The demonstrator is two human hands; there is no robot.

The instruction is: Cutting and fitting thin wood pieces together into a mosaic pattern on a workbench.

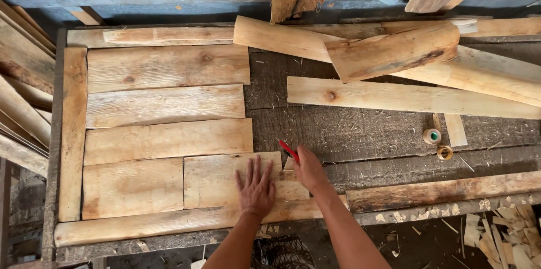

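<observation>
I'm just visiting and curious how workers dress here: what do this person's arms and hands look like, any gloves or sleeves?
Both arms are bare from the bottom edge of the picture up to the hands: no sleeves show. The left hand and the right hand wear no gloves. No watch, bracelet or ring can be seen on either, and no bandage or marking shows on the forearms.

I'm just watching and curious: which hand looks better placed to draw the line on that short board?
Probably the right hand: it already grips the red pencil, its tip at the short board's end. The left hand lies flat on that board, fingers spread, pinning it.
</observation>
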